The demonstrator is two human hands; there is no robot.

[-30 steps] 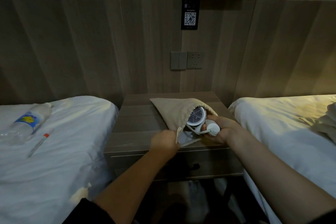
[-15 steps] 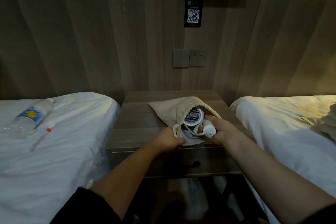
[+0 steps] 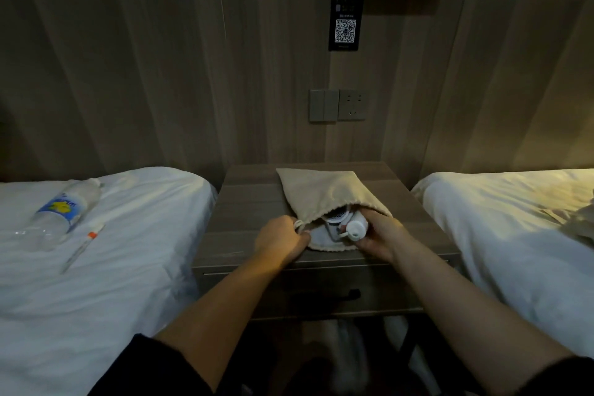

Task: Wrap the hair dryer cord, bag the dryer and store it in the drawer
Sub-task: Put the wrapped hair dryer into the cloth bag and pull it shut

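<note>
A beige drawstring bag (image 3: 316, 193) lies on the wooden nightstand (image 3: 247, 202) with its mouth toward me. The white hair dryer (image 3: 345, 223) sits mostly inside the bag; only its grille, handle end and a loop of cord show at the opening. My left hand (image 3: 279, 243) pinches the bag's rim and drawstring at the left of the mouth. My right hand (image 3: 379, 236) grips the dryer's handle at the right of the mouth. The drawer (image 3: 321, 294) below the top is shut, with a dark handle.
White beds flank the nightstand: the left bed (image 3: 112, 267) carries a plastic water bottle (image 3: 62, 210) and a pen (image 3: 82, 246); the right bed (image 3: 514, 235) has rumpled cloth at its far edge. A switch and socket (image 3: 337, 105) sit on the headboard panel.
The dryer has slid deeper into the bag; the grille is now mostly covered by the rim. Both hands kept their holds and shifted slightly.
</note>
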